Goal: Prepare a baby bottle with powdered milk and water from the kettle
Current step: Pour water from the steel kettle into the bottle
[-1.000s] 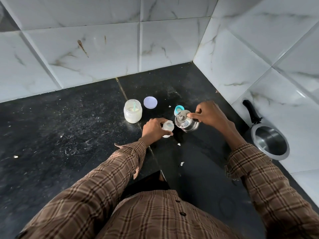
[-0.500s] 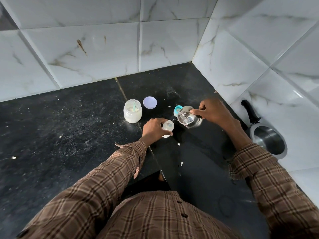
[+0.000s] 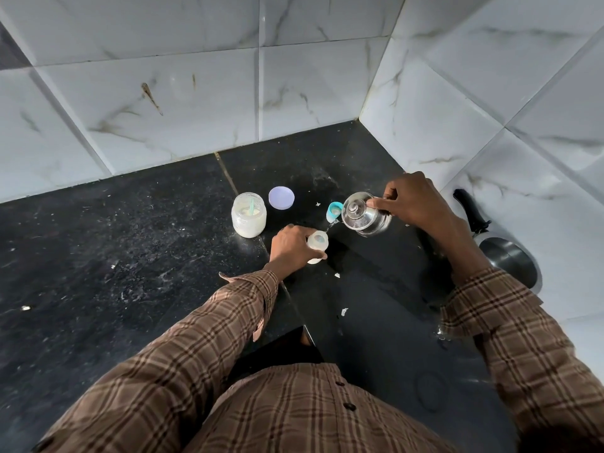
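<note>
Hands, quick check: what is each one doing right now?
Left hand: grips the baby bottle, standing on the counter.
Right hand: holds the small steel kettle, tilted toward the bottle.

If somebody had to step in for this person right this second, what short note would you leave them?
Left hand grips the open baby bottle standing on the counter.
Right hand holds the small steel kettle tilted, spout toward the bottle's mouth.
Powder jar stands open, its lid beside it; the teal bottle cap lies behind the bottle.
Done: both containers opened. Left: finish pouring, set the kettle down, cap the bottle.
</note>
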